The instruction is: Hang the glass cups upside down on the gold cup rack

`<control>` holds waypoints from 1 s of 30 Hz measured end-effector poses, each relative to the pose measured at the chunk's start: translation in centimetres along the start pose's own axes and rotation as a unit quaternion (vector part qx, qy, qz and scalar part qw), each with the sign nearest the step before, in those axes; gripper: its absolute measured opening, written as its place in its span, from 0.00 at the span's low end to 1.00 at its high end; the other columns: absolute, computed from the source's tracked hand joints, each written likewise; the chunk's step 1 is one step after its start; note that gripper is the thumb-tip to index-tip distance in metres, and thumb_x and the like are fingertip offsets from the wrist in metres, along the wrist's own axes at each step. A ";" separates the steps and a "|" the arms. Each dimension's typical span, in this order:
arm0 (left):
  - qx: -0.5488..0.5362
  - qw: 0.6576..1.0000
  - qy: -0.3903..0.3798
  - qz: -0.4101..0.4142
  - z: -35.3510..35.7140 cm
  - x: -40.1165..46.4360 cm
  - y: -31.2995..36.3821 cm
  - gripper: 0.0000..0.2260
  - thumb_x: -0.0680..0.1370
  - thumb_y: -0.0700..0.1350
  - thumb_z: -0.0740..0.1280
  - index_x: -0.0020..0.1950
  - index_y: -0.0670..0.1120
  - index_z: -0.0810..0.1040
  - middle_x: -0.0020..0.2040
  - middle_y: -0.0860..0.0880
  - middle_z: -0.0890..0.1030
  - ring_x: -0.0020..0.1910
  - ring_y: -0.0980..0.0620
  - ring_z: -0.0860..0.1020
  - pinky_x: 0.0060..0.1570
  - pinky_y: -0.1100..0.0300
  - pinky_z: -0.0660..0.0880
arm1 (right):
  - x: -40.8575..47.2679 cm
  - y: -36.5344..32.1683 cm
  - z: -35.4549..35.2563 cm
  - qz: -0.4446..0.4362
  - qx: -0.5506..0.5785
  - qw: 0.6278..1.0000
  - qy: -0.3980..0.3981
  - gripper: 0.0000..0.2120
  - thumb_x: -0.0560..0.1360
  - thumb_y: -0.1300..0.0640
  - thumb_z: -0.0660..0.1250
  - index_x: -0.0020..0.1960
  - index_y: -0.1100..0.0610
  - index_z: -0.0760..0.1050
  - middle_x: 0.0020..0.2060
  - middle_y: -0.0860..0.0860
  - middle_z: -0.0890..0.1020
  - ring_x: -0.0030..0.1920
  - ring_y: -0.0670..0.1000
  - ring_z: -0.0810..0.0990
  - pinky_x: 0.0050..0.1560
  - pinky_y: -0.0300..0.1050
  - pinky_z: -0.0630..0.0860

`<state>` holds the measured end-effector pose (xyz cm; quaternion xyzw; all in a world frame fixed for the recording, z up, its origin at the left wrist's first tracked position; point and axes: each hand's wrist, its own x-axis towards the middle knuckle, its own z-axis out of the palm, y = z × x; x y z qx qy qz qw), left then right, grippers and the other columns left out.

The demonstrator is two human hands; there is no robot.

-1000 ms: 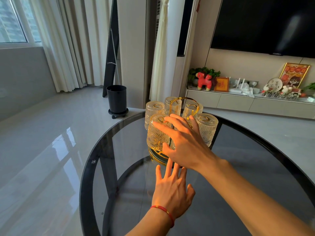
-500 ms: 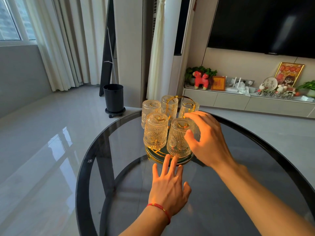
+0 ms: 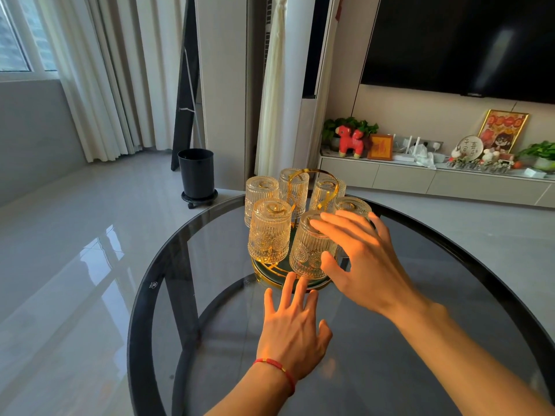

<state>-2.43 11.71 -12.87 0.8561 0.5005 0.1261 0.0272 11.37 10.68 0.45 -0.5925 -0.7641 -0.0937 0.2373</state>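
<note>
The gold cup rack (image 3: 270, 271) stands on the far part of a round dark glass table (image 3: 141, 322). Several ribbed glass cups hang upside down on it around its looped handle (image 3: 330, 187). The front left cup (image 3: 269, 232) and the front right cup (image 3: 309, 250) are nearest to me. My right hand (image 3: 365, 259) is spread beside the front right cup, with its fingers over the cup's upturned base and its thumb at the cup's lower side. It partly hides the cup on the right (image 3: 353, 205). My left hand (image 3: 292, 328) lies flat on the table, its fingertips at the rack's base.
A black bin (image 3: 196, 174) stands on the floor beyond the table's far left edge. Further back are a low cabinet (image 3: 420, 180) with ornaments and a wall television (image 3: 465, 43). Curtains hang at the left.
My right hand has come off the front right cup and shifted to the right, uncovering it. Its fingers have spread. My left hand has stayed flat on the table.
</note>
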 end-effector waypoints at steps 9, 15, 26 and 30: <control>0.002 1.000 0.001 0.001 -0.3 -0.1 0.0 0.30 0.79 0.61 0.49 0.78 0.49 0.61 0.82 0.45 0.54 0.81 0.43 0.45 0.75 0.33 0.51 | -0.3 0.2 -0.1 -0.010 -0.012 1.000 -0.017 0.29 0.76 0.49 0.62 0.77 0.48 0.70 0.76 0.49 0.73 0.77 0.52 0.68 0.76 0.68 0.57; -0.002 1.000 0.001 -0.002 -0.3 -0.1 0.0 0.30 0.79 0.61 0.49 0.79 0.50 0.59 0.82 0.47 0.55 0.81 0.44 0.45 0.76 0.33 0.51 | -0.2 0.2 0.2 -0.009 -0.008 1.000 -0.015 0.29 0.77 0.50 0.62 0.77 0.49 0.69 0.76 0.50 0.72 0.78 0.52 0.67 0.77 0.66 0.59; -0.050 0.999 0.006 0.009 -0.9 -1.1 0.1 0.29 0.81 0.56 0.55 0.80 0.51 0.54 0.83 0.47 0.49 0.81 0.46 0.42 0.77 0.36 0.49 | -0.4 -0.3 0.8 -0.001 0.030 1.000 -0.002 0.30 0.77 0.56 0.64 0.79 0.50 0.66 0.79 0.51 0.67 0.80 0.50 0.61 0.80 0.57 0.56; -0.041 0.999 0.019 0.018 -2.0 -2.3 0.0 0.28 0.81 0.53 0.57 0.80 0.49 0.56 0.80 0.47 0.60 0.80 0.45 0.53 0.77 0.43 0.55 | -2.2 -0.4 0.0 0.025 0.059 0.997 0.045 0.30 0.77 0.58 0.66 0.78 0.51 0.68 0.78 0.51 0.68 0.79 0.51 0.63 0.78 0.57 0.61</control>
